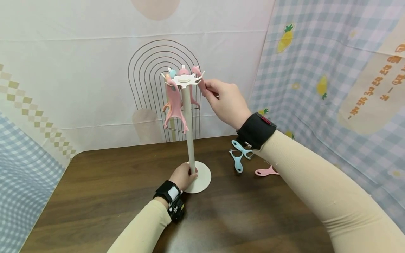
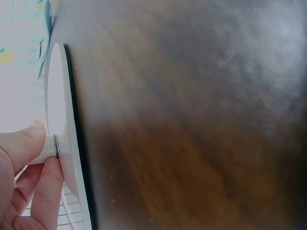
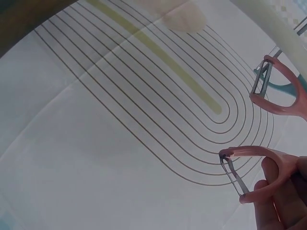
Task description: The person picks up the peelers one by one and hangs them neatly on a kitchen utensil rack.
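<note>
A white stand with a round base (image 1: 204, 177) and a hooked top (image 1: 184, 80) stands on the table. My left hand (image 1: 182, 176) grips its pole (image 1: 188, 140) low down, just above the base. At the hooks on the right, my right hand (image 1: 226, 102) pinches a pink peeler (image 3: 259, 152) by its handle, blade end downward. Whether the hook bears its weight cannot be told. Other peelers hang around the top: a pink one (image 1: 174, 102) in front, an orange one (image 1: 165, 106) partly behind it, a blue one (image 1: 172, 72), and another pink one (image 1: 184, 71) at the back.
Right of the base, two light blue peelers (image 1: 238, 163) lie close together on the dark wood table (image 1: 120, 196). Nearby is a pink peeler (image 1: 265, 172), partly covered by my right forearm. A printed white cloth (image 1: 95, 70) hangs behind, with blue checked cloth (image 1: 310, 77) at the right.
</note>
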`<move>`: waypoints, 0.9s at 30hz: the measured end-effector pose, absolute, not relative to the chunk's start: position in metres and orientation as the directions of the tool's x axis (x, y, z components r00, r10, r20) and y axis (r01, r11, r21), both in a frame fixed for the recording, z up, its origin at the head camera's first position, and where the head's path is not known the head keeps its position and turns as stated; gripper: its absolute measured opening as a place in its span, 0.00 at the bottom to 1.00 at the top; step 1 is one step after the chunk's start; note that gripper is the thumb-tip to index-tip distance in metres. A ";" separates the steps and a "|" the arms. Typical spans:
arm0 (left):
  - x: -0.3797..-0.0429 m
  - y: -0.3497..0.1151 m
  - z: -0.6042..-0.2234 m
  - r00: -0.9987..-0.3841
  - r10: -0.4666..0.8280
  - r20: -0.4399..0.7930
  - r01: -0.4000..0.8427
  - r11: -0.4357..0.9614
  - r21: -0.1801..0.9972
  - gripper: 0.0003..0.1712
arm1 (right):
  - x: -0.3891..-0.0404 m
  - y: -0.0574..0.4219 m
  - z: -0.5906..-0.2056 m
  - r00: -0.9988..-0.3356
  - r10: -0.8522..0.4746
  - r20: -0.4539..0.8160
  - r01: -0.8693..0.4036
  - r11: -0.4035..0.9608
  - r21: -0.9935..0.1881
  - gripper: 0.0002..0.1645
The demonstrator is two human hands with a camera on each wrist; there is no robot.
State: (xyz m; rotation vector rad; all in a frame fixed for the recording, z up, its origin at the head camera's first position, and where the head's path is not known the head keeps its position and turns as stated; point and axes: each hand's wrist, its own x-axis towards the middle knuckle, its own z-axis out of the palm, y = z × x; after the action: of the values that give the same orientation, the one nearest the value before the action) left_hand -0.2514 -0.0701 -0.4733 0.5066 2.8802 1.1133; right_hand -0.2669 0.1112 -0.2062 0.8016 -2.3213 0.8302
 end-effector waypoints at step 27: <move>-0.256 -0.072 -0.473 -0.943 0.318 0.096 0.302 0.696 0.652 0.04 | -0.268 0.132 -0.223 -0.653 -0.474 0.591 -0.714 0.645 -0.272 0.18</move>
State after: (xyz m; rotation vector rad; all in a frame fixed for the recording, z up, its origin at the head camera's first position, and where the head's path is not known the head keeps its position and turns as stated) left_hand -0.2559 -0.0720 -0.4733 0.5248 2.8708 1.0967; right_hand -0.2685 0.1319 -0.2228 0.9294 -2.3914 0.6812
